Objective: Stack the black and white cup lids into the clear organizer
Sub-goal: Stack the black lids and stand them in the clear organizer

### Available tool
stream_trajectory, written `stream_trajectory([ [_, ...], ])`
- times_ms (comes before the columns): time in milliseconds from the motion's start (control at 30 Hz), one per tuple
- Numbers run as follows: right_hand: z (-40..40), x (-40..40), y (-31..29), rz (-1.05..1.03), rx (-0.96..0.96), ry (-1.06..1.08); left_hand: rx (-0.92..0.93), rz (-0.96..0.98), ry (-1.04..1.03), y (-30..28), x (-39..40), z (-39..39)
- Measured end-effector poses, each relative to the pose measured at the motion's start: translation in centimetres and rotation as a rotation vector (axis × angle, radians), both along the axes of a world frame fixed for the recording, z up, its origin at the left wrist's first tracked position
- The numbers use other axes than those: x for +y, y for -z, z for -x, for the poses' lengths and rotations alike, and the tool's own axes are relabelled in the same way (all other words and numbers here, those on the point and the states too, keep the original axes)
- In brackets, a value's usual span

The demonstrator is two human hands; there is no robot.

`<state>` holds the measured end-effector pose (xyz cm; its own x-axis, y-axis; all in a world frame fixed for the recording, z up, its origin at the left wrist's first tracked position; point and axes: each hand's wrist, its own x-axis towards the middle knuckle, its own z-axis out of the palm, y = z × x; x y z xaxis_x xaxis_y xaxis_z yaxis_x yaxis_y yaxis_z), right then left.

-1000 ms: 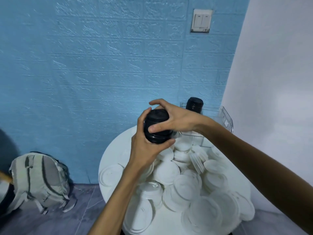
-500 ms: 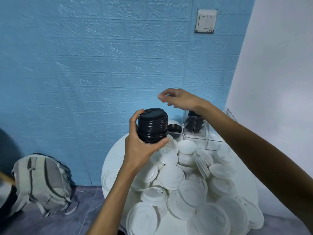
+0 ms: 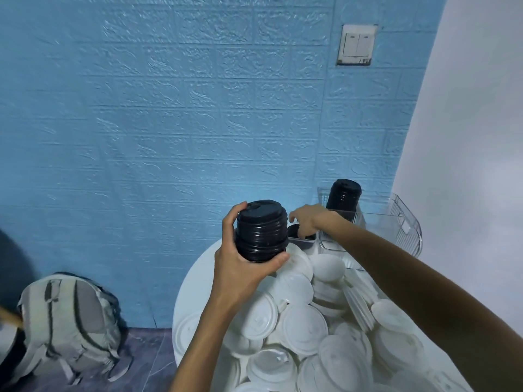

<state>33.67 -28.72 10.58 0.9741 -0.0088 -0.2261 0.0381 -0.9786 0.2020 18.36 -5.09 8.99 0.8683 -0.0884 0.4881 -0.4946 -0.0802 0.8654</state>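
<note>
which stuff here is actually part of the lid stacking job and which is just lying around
Part of the job:
- stack of black lids gripped by the left hand
- black lid the right hand reaches to
- black stack standing in the clear organizer
- loose white lids on the round table

Just lying about:
- grey backpack on the floor
- wall switch
</note>
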Motion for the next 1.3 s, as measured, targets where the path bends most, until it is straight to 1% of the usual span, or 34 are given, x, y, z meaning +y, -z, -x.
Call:
stream_trajectory([
  [67, -0.3, 0.2, 0.6, 0.041, -0.001, -0.014, -0.002, 0.0, -0.001, 0.1, 0.1, -0.3],
  [267, -0.8, 0.2, 1.4, -0.001, -0.05, -0.034, 0.013, -0.006, 0.008, 0.2, 0.1, -0.6],
  [333, -0.8, 0.0, 1.0, -0.065, -0.078, -0.035, 0.008, -0.012, 0.007, 0.2, 0.2, -0.5],
  [433, -0.2, -0.3, -1.0, -0.286, -0.156, -0.037, 0.007, -0.014, 0.012, 0.2, 0.2, -0.5],
  [500, 0.8, -0.5, -3.4, -0.499, -0.206, -0.039, 0.008, -0.01, 0.016, 0.1, 0.1, -0.3],
  [533, 1.5, -0.5, -4.7, -0.642, -0.23, -0.024, 0.008, -0.009, 0.015, 0.1, 0.0, -0.3],
  [567, 2.5, -0.4, -6.1, -0.833, -0.259, 0.015, 0.007, -0.01, 0.015, 0.0, -0.1, -0.2],
  [633, 5.1, -0.1, -8.6, -1.339, -0.275, 0.101, 0.005, -0.024, 0.015, -0.3, -0.3, 0.0],
  [667, 6.6, 0.2, -9.7, -1.604, -0.229, 0.11, 0.007, -0.03, 0.019, -0.4, -0.4, 0.2],
  [700, 7.9, 0.4, -10.4, -1.824, -0.156, 0.1, 0.01, -0.035, 0.023, -0.5, -0.6, 0.3],
  [733, 9.4, 0.7, -11.1, -1.972, -0.076, 0.084, 0.01, -0.035, 0.03, -0.7, -0.8, 0.5],
  [767, 10.7, 1.2, -11.5, -2.045, -0.002, 0.065, 0.011, -0.031, 0.039, -0.8, -1.0, 0.6],
  [800, 11.9, 1.8, -11.6, -2.051, 0.048, 0.044, 0.011, -0.025, 0.048, -0.8, -1.2, 0.9],
  [867, 13.3, 2.8, -11.2, -1.958, 0.081, 0.027, 0.0, -0.022, 0.051, -1.0, -1.6, 1.3],
  [967, 14.1, 3.8, -10.1, -1.78, -0.004, 0.064, -0.026, -0.039, 0.047, -1.3, -2.2, 2.2],
  [1033, 14.5, 4.4, -9.6, -1.701, -0.05, 0.116, -0.028, -0.048, 0.041, -1.3, -2.4, 2.6],
  [1300, 16.3, 5.0, -9.3, -1.768, -0.069, 0.208, 0.003, -0.054, 0.029, -1.6, -2.9, 3.5],
])
